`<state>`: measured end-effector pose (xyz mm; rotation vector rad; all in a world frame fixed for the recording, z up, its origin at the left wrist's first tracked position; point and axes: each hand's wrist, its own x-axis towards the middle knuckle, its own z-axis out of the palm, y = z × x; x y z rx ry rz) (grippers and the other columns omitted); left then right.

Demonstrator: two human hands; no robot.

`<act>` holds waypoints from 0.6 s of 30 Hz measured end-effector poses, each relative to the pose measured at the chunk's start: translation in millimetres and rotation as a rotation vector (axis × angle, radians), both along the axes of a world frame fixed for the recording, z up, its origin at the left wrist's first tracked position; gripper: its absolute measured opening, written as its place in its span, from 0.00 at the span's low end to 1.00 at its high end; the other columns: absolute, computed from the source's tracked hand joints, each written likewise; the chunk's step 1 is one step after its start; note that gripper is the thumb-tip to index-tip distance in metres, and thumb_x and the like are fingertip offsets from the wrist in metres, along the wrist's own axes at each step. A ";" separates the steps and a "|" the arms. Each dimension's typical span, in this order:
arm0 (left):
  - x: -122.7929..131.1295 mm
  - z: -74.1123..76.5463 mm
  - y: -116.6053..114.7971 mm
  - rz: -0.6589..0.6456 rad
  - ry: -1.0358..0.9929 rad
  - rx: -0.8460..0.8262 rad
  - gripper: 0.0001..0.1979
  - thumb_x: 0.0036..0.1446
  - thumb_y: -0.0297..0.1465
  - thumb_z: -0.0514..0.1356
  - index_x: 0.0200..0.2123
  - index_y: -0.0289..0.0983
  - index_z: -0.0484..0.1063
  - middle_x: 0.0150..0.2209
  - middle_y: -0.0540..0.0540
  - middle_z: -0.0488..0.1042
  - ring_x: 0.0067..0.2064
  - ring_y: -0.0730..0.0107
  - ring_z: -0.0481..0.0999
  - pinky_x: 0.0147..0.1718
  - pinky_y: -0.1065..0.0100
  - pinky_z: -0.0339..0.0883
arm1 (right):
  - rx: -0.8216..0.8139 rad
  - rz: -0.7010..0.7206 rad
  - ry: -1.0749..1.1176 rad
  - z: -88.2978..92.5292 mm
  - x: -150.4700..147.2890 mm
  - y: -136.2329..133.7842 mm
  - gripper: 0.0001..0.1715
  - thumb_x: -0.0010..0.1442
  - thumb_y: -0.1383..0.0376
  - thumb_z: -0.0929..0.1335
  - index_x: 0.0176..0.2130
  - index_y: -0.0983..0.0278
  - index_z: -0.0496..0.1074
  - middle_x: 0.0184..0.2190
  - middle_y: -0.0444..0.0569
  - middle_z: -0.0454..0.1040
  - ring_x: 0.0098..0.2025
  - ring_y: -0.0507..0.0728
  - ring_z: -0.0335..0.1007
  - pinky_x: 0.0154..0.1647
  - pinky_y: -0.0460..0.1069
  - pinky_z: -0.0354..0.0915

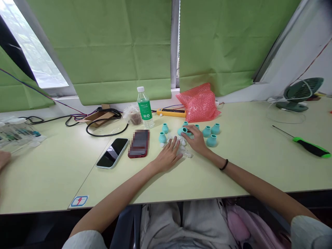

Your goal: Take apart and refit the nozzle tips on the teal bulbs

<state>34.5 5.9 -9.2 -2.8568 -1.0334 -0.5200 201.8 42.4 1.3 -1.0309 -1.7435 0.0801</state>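
My left hand (169,155) lies palm down on the table, fingers stretched out over a small heap of clear and whitish plastic pieces (185,151). What is under its fingertips is partly hidden. Close beside it, my right hand (196,139) pinches a small teal vase-shaped piece (181,131) that is tipped with its round opening toward me. More of these teal pieces stand around both hands: two at the left, including one (162,137) by my left fingertips, and several at the right, such as one (212,140) near my right wrist.
Two phones (112,153) (139,143) lie to the left. Behind stand a water bottle (145,109), a yellow tool (171,112) and a red bubble-wrap bag (199,103). A screwdriver (306,143) and a fan (301,91) are at right. Another person's hand (4,158) shows at far left.
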 end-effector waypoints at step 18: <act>-2.7 1.1 6.3 0.039 0.024 0.048 0.23 0.55 0.34 0.41 0.53 0.30 0.46 0.55 0.34 0.48 0.56 0.60 0.48 0.50 0.58 0.49 | -0.101 -0.028 -0.293 45.9 -26.7 28.7 0.21 0.47 0.64 0.65 0.44 0.66 0.64 0.38 0.52 0.68 0.38 0.57 0.64 0.41 0.53 0.59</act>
